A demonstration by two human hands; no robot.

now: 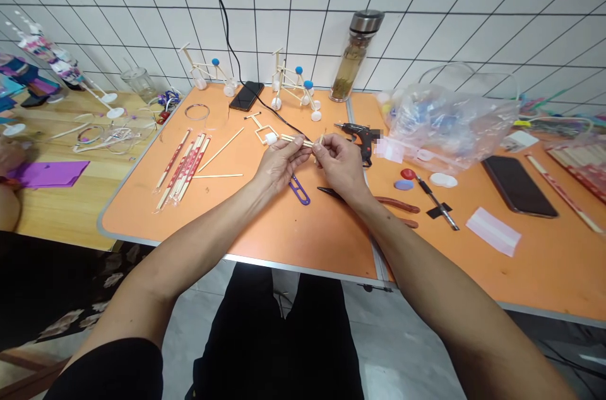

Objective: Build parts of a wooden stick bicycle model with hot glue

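Observation:
Over the middle of the orange table, my left hand (279, 160) pinches thin wooden sticks (305, 143). Close against it, my right hand (341, 163) grips a short upright piece at the other end of these sticks. Just beyond my left fingers lies a small stick frame (260, 130) with a white wheel. A purple-handled cutter (299, 190) rests below my hands. Pliers with reddish-brown handles (398, 204) lie partly hidden under my right wrist. A black glue gun (360, 138) is just right of my right hand.
Wrapped chopsticks (184, 170) and loose sticks (220, 151) lie left. Small stick tricycles (293, 84), a phone (246, 96) and a glass bottle (353, 65) stand along the wall. A plastic bag (449, 122), another phone (519, 185) and a pen (438, 203) are right. Another person's hand (10, 154) shows far left.

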